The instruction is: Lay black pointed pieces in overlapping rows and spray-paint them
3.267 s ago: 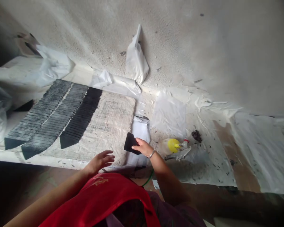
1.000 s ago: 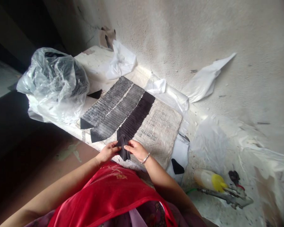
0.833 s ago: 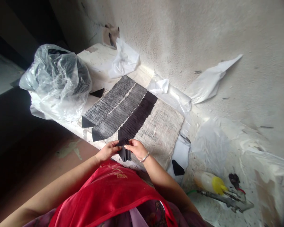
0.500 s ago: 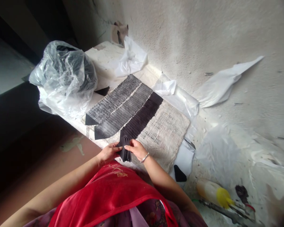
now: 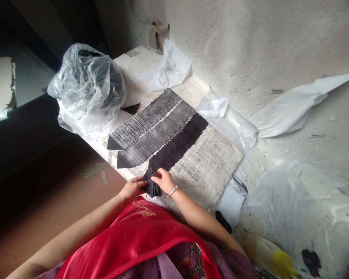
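A small fanned stack of black pieces point(image 5: 151, 185) is held low over the near edge of the table, in front of the red apron. My left hand point(image 5: 133, 188) grips its left side, thumb on top. My right hand point(image 5: 165, 181), with a silver bracelet at the wrist, pinches its upper right side. Just beyond, a row of overlapping black pieces point(image 5: 183, 137) lies on a woven cloth point(image 5: 209, 159). Beside it to the left are two more overlapping rows with greyish, speckled surfaces, a middle row point(image 5: 159, 135) and a far-left row point(image 5: 145, 116).
A clear plastic bag point(image 5: 88, 85) of dark material sits at the table's far left. White crumpled sheets point(image 5: 171, 68) lie near the rough wall. At the lower right are a bottle with a yellow top point(image 5: 282, 263) and a small black scrap point(image 5: 311, 261).
The camera view has shifted, so the table and bag appear farther right. Both hands still hold the stack, and my right hand's fingers have moved slightly at its upper edge.
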`<state>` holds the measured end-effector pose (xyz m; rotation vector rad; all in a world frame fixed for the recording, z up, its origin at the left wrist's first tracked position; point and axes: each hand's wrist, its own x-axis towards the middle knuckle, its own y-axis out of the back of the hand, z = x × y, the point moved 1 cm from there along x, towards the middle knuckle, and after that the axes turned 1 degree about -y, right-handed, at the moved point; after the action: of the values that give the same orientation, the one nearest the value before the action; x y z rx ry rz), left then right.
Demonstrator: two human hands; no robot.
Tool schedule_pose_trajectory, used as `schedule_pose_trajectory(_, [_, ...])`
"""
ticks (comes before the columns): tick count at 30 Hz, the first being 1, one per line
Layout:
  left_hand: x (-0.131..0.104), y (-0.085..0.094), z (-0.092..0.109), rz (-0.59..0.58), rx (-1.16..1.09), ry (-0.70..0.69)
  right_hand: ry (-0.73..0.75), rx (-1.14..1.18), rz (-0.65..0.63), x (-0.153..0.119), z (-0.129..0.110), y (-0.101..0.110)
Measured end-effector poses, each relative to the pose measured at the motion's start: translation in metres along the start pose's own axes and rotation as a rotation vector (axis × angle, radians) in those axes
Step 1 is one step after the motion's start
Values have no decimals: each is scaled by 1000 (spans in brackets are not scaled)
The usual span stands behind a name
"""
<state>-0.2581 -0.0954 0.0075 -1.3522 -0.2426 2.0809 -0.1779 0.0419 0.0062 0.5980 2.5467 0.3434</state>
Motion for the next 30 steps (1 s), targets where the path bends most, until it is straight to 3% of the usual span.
schedule_pose_trajectory(5, [9, -4, 1, 123, -39, -101, -4, -88, -114, 16, 13, 15])
schedule_pose_trajectory(9, [22, -8, 8, 206, -70, -171, 54, -365, -40, 35, 7, 49])
schedule_pose_trajectory(11, [28, -11, 10, 233, -75, -190, 116, -478, -72, 43, 3, 58])
schedule_pose_trajectory(17, [42, -15, 1, 330, 10, -240, 185, -736, -241, 59, 12, 47])
schedule_pose_trajectory(24, [56, 1, -14, 571, 442, -342, 192, -814, -241, 63, 22, 40])
schedule_pose_trajectory(30, [53, 1, -21, 639, 358, -308, 179, -772, -241, 63, 22, 41])
